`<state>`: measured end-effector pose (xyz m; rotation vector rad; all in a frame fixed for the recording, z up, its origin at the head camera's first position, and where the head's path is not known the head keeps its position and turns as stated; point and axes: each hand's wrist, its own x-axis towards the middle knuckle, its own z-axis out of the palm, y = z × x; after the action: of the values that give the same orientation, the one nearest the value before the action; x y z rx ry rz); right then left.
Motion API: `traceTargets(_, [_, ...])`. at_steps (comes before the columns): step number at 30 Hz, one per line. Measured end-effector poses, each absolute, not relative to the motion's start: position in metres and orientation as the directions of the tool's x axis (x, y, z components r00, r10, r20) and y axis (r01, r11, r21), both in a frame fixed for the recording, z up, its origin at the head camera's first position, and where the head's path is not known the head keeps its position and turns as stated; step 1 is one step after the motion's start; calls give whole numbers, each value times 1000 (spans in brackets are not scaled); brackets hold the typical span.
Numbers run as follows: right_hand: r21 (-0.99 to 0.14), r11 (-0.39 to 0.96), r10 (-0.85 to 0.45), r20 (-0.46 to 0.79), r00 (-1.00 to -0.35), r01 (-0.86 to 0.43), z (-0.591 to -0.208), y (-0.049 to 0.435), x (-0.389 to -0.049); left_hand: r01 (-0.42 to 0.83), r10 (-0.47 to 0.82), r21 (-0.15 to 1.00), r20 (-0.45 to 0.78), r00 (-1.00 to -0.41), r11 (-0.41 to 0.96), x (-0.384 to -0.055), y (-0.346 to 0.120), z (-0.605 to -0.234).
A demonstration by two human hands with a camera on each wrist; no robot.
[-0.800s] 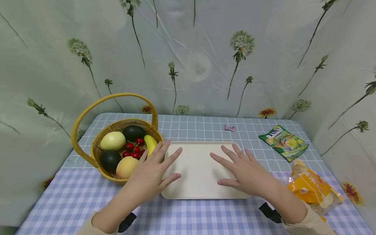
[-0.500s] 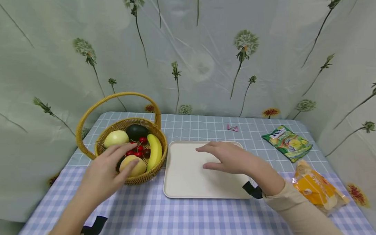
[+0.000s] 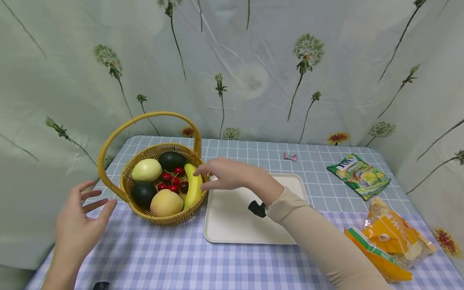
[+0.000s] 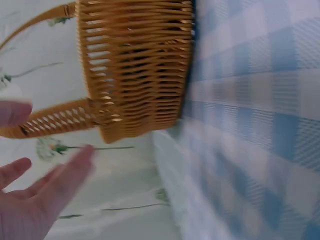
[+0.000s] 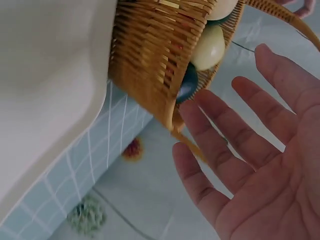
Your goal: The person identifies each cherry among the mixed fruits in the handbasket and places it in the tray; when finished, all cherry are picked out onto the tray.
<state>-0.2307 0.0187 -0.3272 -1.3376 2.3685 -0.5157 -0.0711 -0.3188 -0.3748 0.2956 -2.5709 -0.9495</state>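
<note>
A yellow wicker basket (image 3: 169,219) with a tall arched handle (image 3: 148,115) stands left of the middle. In it lie a banana (image 3: 193,187), a peach (image 3: 166,202), a pale yellow-green fruit (image 3: 146,170), two dark green fruits, one of them a dark oval fruit (image 3: 143,194), and several red cherries (image 3: 167,177). My left hand (image 3: 76,221) is to the left of the basket, apart from it, fingers spread and loosely bent. My right hand (image 3: 227,174) is over the tray's left side, fingertips at the basket's right rim beside the banana. Neither hand holds anything; in the right wrist view the right palm (image 5: 280,185) faces the basket.
A cream tray (image 3: 238,221) lies right of the basket. Behind it is a small pink wrapped candy (image 3: 290,156). On the right are a green snack bag (image 3: 359,176), a yellow clear-sided bag (image 3: 396,233) and an orange packet (image 3: 379,255). A checked cloth (image 3: 175,266) covers the table.
Both hands have moved left from over the tray area: the left one past the front of the basket to its far left side, the right one across the tray to the basket's right rim.
</note>
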Motion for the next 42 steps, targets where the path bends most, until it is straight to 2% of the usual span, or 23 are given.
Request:
traceTargets(3, [-481,486,-867,-164,-470,-729,-328,-2,-239,-71,-225,760,101,-969,646,-77,-328,-385])
traceTargets(6, [-471,497,-864,-187,-468,-729,-330,-20,-246,-108,-136,881,-50,-989,462,-85,-332,-396])
traceTargets(11, [-437,516,-856,-232,-462,-737,-331,-48,-254,-140,-71,957,-126,-989,253,-97,-334,-410])
traceTargets(14, [-411,535,-845,-263,-466,-738,-333,-63,-258,-146,-67,967,-135,-989,209,-102,-332,-412])
traceTargets(25, [-384,673,-739,-383,-554,-632,-337,-87,-269,-137,-76,987,-131,-988,82,-109,-329,-418])
traceTargets(33, [-351,772,-632,-512,-582,-530,-337,-92,-273,-211,-101,972,-201,-974,105,-110,-325,-414])
traceTargets(42, [-317,778,-624,-488,-610,-543,-339,-95,-269,-258,-137,960,-242,-960,112,-109,-320,-410])
